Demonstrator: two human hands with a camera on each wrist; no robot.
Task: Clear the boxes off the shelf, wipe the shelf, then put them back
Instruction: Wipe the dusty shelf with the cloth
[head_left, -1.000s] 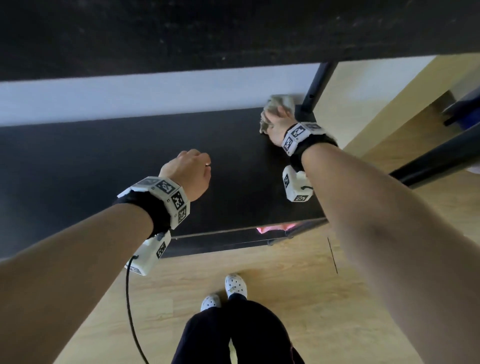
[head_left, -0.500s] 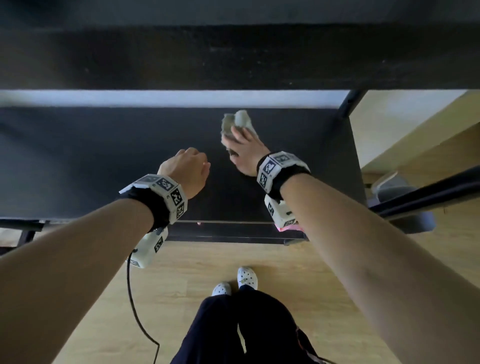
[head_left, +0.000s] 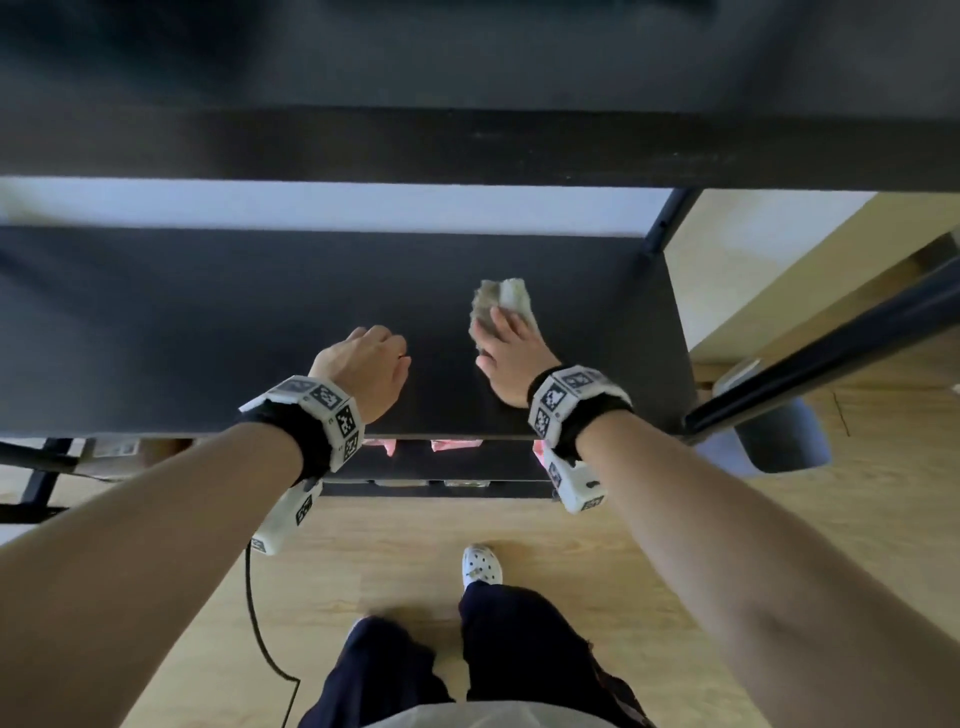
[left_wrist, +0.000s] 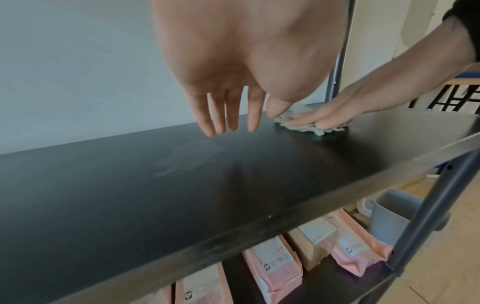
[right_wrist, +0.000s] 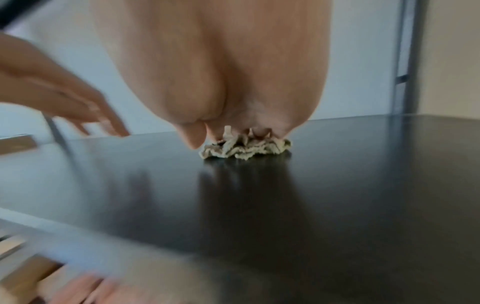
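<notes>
The black shelf (head_left: 182, 322) carries no boxes. My right hand (head_left: 511, 358) lies flat on a crumpled pale cloth (head_left: 501, 306) and presses it onto the shelf's right half, a little in from the back edge. In the right wrist view the cloth (right_wrist: 246, 150) bunches under my fingertips. My left hand (head_left: 363, 364) hovers just left of it, holding nothing. Its fingers (left_wrist: 228, 123) hang straight, slightly above the shelf surface (left_wrist: 130, 195). Several pink packaged boxes (left_wrist: 272, 265) stand on the shelf below; only their tops (head_left: 452, 444) show in the head view.
A black upper shelf board (head_left: 467, 145) runs overhead. A metal post (head_left: 662, 223) stands at the back right corner. A grey bin (head_left: 779, 436) sits on the wooden floor to the right. A black cable (head_left: 254, 613) hangs from my left wrist.
My right hand slid the cloth from the shelf's back right corner leftward, then toward the front. My left hand stayed hovering over the middle of the shelf.
</notes>
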